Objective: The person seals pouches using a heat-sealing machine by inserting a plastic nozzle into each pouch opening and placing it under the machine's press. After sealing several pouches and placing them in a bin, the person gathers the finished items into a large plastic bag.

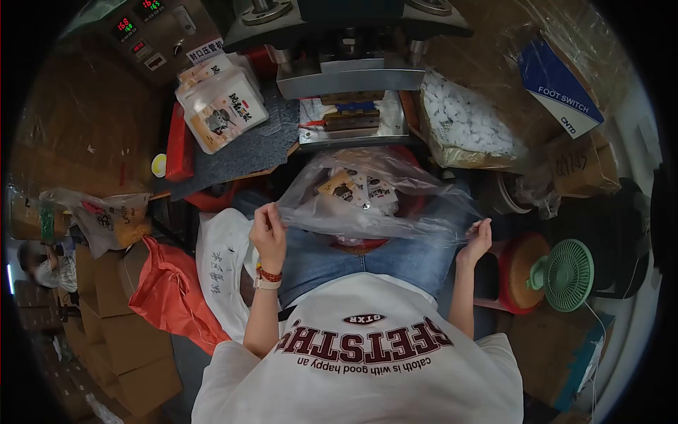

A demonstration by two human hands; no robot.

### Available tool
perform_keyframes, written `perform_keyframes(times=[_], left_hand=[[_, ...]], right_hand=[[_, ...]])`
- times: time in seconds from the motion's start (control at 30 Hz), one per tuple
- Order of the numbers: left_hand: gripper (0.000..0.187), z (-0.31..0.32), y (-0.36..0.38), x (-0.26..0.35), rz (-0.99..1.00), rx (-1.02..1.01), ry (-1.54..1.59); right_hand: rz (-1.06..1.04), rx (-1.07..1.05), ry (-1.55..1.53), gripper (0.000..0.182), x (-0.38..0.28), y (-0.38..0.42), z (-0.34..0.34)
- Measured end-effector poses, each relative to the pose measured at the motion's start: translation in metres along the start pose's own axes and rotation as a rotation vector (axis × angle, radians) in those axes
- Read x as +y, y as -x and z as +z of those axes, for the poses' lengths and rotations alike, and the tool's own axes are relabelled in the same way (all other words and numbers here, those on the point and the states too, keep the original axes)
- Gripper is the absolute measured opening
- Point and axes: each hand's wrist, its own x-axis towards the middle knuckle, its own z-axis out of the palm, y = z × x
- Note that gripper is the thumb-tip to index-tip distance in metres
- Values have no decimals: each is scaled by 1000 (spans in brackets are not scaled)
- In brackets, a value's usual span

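A large clear plastic bag is spread over my lap, its mouth stretched wide towards me. Several printed pouches lie inside it, partly veiled by the film. My left hand is closed on the left end of the bag's edge, a red bead bracelet and a pale band on its wrist. On the other side, my right hand pinches the right end of the same edge. Beneath the bag, parts of something red show, mostly hidden.
Ahead stands a press machine. Stacked printed pouches lie on a grey mat to its left; a bag of small white pieces sits right. A green fan stands at right, red and white sacks at left.
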Motion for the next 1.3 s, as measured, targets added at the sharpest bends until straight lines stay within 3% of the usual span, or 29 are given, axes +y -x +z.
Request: perform_keyframes(times=[0.03, 0.1, 0.17, 0.23, 0.3, 0.4, 0.47, 0.53, 0.6, 0.63, 0.7, 0.73, 0.8, 0.83, 0.9, 0.93, 0.97, 1.0, 1.03, 1.1, 1.17, 1.2, 1.27, 1.3], left_hand=[[9, 3, 2, -1, 1, 7, -4], [8, 16, 9, -5, 228, -168, -94], [11, 44, 22, 18, 610, -429, -119], [17, 70, 40, 36, 748, -771, -183], [21, 81, 50, 38, 791, -786, -182], [19, 81, 41, 36, 820, -738, -103], [16, 75, 23, 40, 263, -602, 113], [20, 80, 0, 36, 101, -553, 181], [22, 96, -13, 12, 131, -515, 111], [22, 106, -17, 1, 102, -567, 174], [23, 126, -13, -11, 72, -631, 245], [23, 136, -9, -13, -26, -670, 246], [23, 153, -4, -24, -122, -719, 247], [23, 158, 0, -32, -177, -667, 365], [24, 157, 0, -27, -232, -621, 481], [24, 152, -2, -27, -473, -645, 506], [24, 146, -2, -26, -719, -660, 524], [24, 145, 1, -31, -725, -663, 522], [24, 146, 4, -38, -663, -724, 547], [23, 150, 8, -45, -600, -784, 570], [18, 159, 14, -42, -306, -633, 485], [18, 159, 15, -38, -306, -634, 488], [17, 159, 17, -29, -49, -571, 263], [17, 161, 16, -31, -48, -571, 267]], right_hand=[[-128, -46, 37, 29, 1, -1, 11], [-455, -320, 343, 31, -45, 37, 73], [-806, -840, 489, 24, -65, 50, 116], [-414, -1438, 242, 26, -38, 67, 144], [69, -1678, 713, 23, -43, 78, 174], [230, -1703, 484, 16, 21, 64, 191], [288, -1703, 474, 18, 65, 59, 180], [352, -1708, 461, 22, 77, 55, 172], [742, -1501, 304, 25, 76, 41, 158], [746, -1497, 304, 25, 82, 37, 150], [1100, -1289, -148, 31, 93, 33, 135], [1098, -1276, -148, 31, 94, 35, 131], [528, -1404, 319, 34, 77, 52, 143], [531, -1392, 318, 34, 79, 55, 146], [578, -1105, 218, 35, 87, 55, 149], [578, -1099, 218, 35, 89, 53, 149], [409, -1093, 283, 36, 91, 52, 148], [242, -1084, 346, 38, 92, 52, 147], [247, -1082, 346, 38, 94, 54, 146], [-55, -1008, 463, 37, 90, 60, 153], [-38, -1033, 493, 38, 94, 58, 152], [-25, -1055, 524, 39, 96, 55, 152], [45, -1043, 550, 39, 102, 47, 149], [116, -1035, 573, 39, 105, 40, 146]])
